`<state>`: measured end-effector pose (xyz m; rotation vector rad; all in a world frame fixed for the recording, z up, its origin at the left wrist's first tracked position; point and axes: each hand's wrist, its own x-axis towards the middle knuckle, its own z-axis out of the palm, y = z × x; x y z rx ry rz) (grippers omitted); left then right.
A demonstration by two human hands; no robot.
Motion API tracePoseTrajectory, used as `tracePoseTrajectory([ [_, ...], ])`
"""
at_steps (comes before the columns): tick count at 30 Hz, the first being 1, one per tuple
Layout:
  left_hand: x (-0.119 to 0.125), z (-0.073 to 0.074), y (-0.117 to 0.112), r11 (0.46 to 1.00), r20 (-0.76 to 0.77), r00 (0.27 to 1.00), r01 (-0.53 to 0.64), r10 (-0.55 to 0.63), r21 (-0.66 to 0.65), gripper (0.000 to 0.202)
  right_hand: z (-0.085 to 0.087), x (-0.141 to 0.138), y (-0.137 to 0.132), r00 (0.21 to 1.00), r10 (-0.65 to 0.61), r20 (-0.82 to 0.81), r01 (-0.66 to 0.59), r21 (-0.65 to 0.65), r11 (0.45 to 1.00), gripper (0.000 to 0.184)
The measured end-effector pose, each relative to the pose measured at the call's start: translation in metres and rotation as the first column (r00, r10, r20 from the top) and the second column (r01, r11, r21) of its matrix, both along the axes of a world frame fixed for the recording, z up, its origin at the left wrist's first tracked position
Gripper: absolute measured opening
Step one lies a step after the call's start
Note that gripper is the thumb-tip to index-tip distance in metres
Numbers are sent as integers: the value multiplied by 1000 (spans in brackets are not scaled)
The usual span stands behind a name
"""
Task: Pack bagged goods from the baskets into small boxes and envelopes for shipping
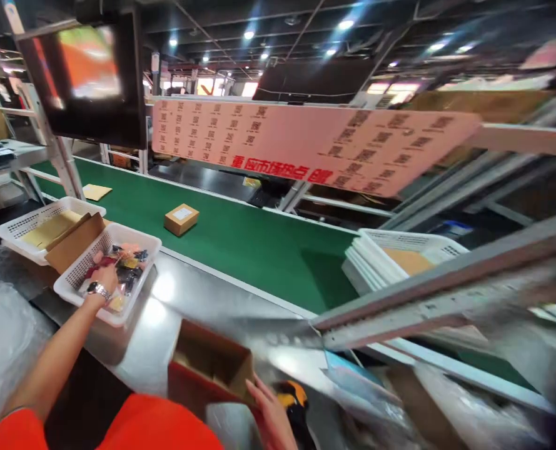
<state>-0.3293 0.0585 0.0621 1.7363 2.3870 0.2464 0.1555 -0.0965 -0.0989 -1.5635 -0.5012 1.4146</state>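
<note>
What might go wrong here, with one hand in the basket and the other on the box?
The watch by the left hand could snag bags in the basket. The right hand touches only one end of the open box, so it might tilt. The yellow-black thing beside that hand could get knocked.

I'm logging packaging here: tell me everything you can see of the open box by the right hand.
The open box looks like brown cardboard, rectangular, its near side reddish. The top faces up; its shadowed inside shows no clear contents. The right hand touches its right end; the metal bench shows behind it.
</note>
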Motion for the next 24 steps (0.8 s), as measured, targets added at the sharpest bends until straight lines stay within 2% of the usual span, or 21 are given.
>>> tracePoseTrajectory([
  [2,0,15,-7,999,-16,999,39,-39,34,44,17,-7,-1,993,34,-112,-33,4,999,66],
  [4,13,26,-17,983,23,989,146,-149,110,47,30,-10,0,984,60,-169,-57,23,998,67],
  [6,39,30,-31,919,153,921,319,-358,232,47,36,-11,0,976,76,-203,-68,45,997,67],
  [7,57,29,-39,865,232,845,416,-482,281,45,36,-11,0,973,82,-216,-72,55,996,67],
  [9,99,22,-54,740,364,644,600,-673,304,42,33,-11,-1,969,95,-227,-80,71,994,68],
  [10,121,15,-58,681,406,564,686,-719,255,41,31,-10,-1,969,103,-225,-86,80,993,68],
  [11,143,7,-61,629,428,514,754,-743,188,41,28,-10,-2,970,108,-220,-91,86,992,67],
  [13,182,-13,-60,555,413,493,831,-766,38,37,22,-9,-2,970,119,-211,-101,97,990,65],
  [15,212,-32,-54,532,361,522,843,-773,-80,34,17,-8,-3,969,124,-212,-103,104,989,66],
  [18,237,-53,-46,532,317,548,835,-774,-142,29,11,-8,-4,968,116,-225,-92,113,989,68],
  [21,245,-60,-44,527,309,533,843,-788,-110,39,8,-11,-5,968,86,-238,-57,126,990,67],
  [24,232,-61,-43,583,280,557,812,-782,11,46,7,-15,-5,966,42,-255,-11,120,993,70],
])
